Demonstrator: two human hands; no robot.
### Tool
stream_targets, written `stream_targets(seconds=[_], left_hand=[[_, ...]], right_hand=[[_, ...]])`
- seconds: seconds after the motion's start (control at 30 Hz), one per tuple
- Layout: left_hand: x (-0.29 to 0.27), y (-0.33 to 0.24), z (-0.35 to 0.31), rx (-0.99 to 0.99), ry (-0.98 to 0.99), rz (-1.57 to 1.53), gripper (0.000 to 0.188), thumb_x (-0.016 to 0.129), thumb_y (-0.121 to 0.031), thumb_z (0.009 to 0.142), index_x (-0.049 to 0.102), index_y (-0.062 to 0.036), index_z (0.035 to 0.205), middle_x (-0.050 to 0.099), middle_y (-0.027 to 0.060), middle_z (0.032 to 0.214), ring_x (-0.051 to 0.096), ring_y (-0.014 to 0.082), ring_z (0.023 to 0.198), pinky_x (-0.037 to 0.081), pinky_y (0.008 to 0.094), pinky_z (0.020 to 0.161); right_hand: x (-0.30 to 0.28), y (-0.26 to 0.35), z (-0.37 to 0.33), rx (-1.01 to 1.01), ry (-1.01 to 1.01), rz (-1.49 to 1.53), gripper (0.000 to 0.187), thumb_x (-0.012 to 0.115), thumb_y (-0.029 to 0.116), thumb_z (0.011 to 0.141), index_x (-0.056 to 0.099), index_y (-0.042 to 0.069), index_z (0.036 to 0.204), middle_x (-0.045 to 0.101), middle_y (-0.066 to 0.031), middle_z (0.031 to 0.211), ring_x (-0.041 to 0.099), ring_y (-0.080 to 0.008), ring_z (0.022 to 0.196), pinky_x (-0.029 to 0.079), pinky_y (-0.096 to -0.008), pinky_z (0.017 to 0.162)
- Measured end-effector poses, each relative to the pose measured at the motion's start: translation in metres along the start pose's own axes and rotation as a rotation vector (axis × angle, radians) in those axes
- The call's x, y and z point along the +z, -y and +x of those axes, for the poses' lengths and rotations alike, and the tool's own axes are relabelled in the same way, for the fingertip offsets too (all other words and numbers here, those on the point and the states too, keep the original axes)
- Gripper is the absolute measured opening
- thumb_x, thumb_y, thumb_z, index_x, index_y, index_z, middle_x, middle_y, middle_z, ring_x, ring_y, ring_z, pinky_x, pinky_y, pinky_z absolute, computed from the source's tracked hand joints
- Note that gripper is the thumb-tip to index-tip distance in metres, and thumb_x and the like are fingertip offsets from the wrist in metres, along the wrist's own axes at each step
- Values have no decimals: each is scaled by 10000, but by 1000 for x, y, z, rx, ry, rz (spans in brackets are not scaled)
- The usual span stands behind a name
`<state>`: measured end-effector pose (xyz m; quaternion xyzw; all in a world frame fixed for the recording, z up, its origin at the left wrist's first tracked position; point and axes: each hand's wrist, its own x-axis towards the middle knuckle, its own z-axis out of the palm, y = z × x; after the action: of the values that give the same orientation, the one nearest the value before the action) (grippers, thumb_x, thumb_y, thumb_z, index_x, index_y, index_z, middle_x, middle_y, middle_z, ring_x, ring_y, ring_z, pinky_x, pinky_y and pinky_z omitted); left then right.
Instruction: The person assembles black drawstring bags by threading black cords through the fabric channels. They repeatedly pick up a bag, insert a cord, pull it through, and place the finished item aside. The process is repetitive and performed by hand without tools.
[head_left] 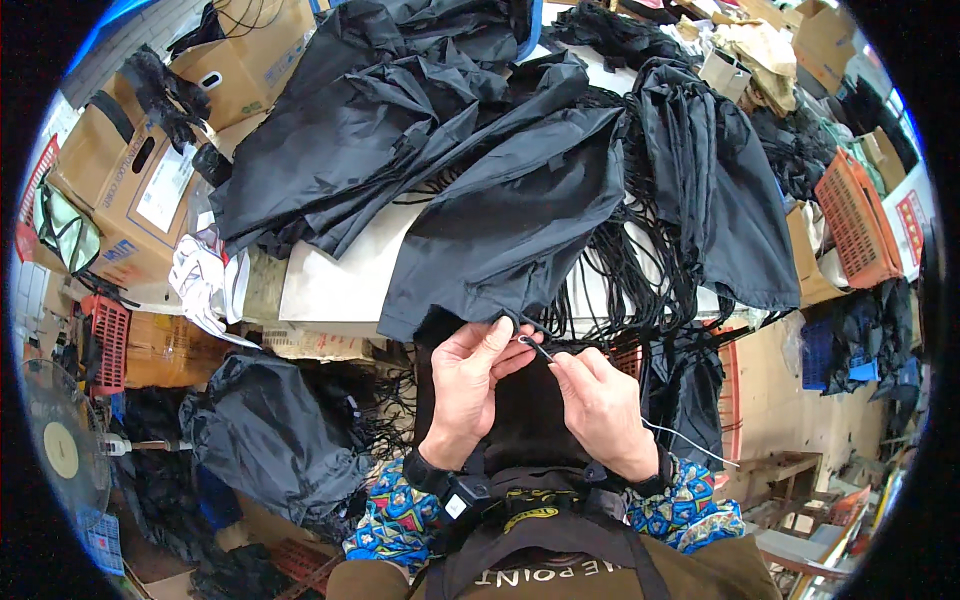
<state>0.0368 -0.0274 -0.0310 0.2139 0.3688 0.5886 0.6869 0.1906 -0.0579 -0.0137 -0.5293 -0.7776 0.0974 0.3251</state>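
A black fabric bag (pixel 510 215) hangs over the table's front edge, its lower corner between the thumb and fingers of my left hand (pixel 466 372). Close beside it, my right hand (pixel 600 405) pinches a black cord together with a thin pale wire (pixel 690 442), whose tail sticks out to the right below the hand. A small light loop shows between the two hands, next to the bag's corner. Whether the cord passes through that loop is too small to tell.
More black bags (pixel 340 150) are heaped across the white table (pixel 335 285), with a tangle of black cords (pixel 635 270) at the right. Cardboard boxes (pixel 125 200) stand at the left, an orange basket (pixel 855 215) at the right. A fan (pixel 62 450) is low at the left.
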Motion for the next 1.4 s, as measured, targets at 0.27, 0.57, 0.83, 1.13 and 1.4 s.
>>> stream_targets(seconds=[0.27, 0.57, 0.83, 1.13, 1.4], left_hand=[[-5, -2, -5, 86, -23, 131, 138, 607, -137, 892, 630, -2, 913, 674, 135, 900, 674, 200, 806, 574, 309, 717], [0, -5, -9, 80, -27, 287, 148, 629, -107, 875, 630, 40, 865, 654, 91, 831, 640, 151, 763, 558, 294, 685], [-27, -49, 7, 309, -288, 127, 168, 626, -139, 872, 546, -60, 746, 557, 29, 650, 522, 90, 518, 450, 219, 431], [-14, -28, -24, -72, 93, 445, 197, 626, -129, 875, 574, 2, 738, 620, 94, 675, 516, 101, 456, 398, 212, 360], [-34, -86, -11, 340, -261, 184, 318, 549, -250, 937, 457, -113, 665, 435, -19, 518, 440, 82, 378, 327, 227, 303]], right_hand=[[7, 3, 1, 0, -21, 10, 83, 612, 109, 841, 570, 79, 906, 498, -78, 720, 568, -273, 567, 451, -362, 474], [4, 10, 10, -80, 89, -162, 131, 549, 78, 774, 520, 97, 900, 478, -56, 725, 575, -228, 623, 478, -340, 480], [-34, -12, 23, -192, 449, -50, 514, 522, 84, 804, 409, 84, 1305, 517, -109, 844, 598, -315, 644, 503, -402, 526], [-35, -8, 28, -117, 405, 431, 189, 538, 152, 904, 605, 9, 1007, 600, -150, 770, 607, -311, 661, 487, -380, 588], [-28, 8, 25, -281, 382, 396, 237, 550, 159, 910, 591, 19, 1096, 630, -136, 898, 631, -274, 767, 506, -327, 646]])
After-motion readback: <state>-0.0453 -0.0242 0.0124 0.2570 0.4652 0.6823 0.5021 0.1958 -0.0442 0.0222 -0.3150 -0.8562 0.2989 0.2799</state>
